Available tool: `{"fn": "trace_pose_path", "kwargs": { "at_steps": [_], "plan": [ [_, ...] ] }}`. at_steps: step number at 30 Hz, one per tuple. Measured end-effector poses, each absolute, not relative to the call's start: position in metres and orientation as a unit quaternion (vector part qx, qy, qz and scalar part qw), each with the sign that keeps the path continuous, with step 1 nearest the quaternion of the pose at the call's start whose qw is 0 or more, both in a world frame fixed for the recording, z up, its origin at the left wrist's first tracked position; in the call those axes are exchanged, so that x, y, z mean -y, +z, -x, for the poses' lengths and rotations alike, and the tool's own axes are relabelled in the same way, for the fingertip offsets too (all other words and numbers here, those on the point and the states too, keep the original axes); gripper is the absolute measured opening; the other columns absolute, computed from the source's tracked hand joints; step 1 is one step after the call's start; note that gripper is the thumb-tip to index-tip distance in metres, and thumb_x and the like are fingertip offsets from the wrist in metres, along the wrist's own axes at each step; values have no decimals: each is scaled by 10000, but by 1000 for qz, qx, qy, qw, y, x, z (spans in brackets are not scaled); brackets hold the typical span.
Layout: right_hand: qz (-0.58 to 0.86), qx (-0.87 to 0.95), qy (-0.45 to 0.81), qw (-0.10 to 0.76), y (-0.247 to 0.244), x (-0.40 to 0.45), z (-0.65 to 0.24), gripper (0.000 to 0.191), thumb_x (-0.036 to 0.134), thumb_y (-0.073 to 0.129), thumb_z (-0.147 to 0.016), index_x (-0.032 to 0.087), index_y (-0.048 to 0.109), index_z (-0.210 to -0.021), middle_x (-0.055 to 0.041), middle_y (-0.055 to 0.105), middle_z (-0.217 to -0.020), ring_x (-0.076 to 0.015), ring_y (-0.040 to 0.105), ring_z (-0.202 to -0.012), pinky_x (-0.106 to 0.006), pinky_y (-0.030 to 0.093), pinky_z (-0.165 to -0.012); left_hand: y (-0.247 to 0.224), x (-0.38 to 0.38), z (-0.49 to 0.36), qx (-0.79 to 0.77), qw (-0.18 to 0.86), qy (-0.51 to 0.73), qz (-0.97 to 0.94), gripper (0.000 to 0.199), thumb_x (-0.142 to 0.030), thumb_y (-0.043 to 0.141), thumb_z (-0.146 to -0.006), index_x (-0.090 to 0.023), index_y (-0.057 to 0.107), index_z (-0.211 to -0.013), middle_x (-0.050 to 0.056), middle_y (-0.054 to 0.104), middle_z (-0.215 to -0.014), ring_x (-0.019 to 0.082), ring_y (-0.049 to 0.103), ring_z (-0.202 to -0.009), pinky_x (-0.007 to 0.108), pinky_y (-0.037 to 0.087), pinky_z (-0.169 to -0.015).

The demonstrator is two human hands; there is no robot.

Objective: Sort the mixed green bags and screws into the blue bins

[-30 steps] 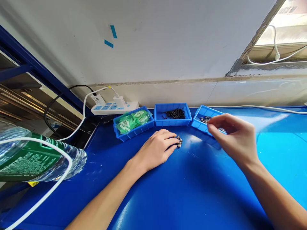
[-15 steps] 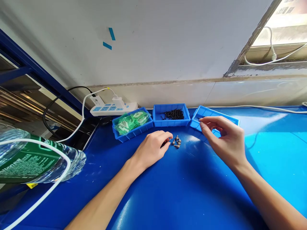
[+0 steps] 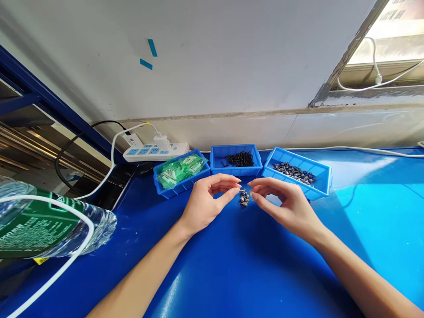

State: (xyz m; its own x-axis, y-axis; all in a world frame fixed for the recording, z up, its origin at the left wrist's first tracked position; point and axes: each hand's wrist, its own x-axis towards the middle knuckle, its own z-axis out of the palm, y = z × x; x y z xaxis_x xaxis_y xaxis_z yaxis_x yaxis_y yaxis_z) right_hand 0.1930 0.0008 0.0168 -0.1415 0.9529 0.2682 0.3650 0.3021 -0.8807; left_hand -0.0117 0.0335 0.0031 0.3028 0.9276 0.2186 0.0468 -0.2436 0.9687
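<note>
A small heap of silver screws (image 3: 244,198) lies on the blue table (image 3: 232,265). My left hand (image 3: 207,201) rests just left of the heap, fingers curved and apart, fingertips nearly at the screws. My right hand (image 3: 285,205) rests just right of it, fingers apart, tips close to the heap. Neither hand visibly holds anything. Behind the hands stand three blue bins: one with green packets (image 3: 180,173), one with black screws (image 3: 236,160), one with silver screws (image 3: 298,173).
A white power strip (image 3: 155,151) with plugged cables lies by the wall at the back left. A clear water bottle with a green label (image 3: 49,225) sits at the near left. A white cable (image 3: 364,150) runs along the table's back edge.
My right hand has come back from the silver-screw bin to the heap at the centre. My left hand lifted its fingers off the screws and now curves beside them.
</note>
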Motion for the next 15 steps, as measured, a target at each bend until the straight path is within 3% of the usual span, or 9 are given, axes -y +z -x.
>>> {"fn": "trace_pose_path", "kwargs": {
  "at_steps": [3,8,15],
  "plan": [
    [472,642,418,436,14,0,-191,252,399,771,-858,206,768,-1019,-57,807,-830,-235,782,-762,-356,657,-725,5,-33,10,-374,523,451,-619,267,-226,831,-788,-176,761,-1041,48,831,-938,208,806,-903,305,667,-863],
    [460,596,494,434,12,-1,-190,295,467,871,-763,203,798,-871,-54,813,-802,-223,778,-731,-332,651,-720,6,-30,8,-382,547,452,-592,327,-191,867,-724,-171,748,-1028,40,811,-906,186,797,-868,270,667,-821],
    [471,576,521,418,20,-2,-191,367,514,897,-697,182,800,-820,-67,798,-745,-228,758,-698,-333,622,-666,5,-28,8,-371,526,437,-628,267,-256,825,-818,-170,740,-1056,47,815,-913,197,797,-854,287,661,-813]
  ]
}}
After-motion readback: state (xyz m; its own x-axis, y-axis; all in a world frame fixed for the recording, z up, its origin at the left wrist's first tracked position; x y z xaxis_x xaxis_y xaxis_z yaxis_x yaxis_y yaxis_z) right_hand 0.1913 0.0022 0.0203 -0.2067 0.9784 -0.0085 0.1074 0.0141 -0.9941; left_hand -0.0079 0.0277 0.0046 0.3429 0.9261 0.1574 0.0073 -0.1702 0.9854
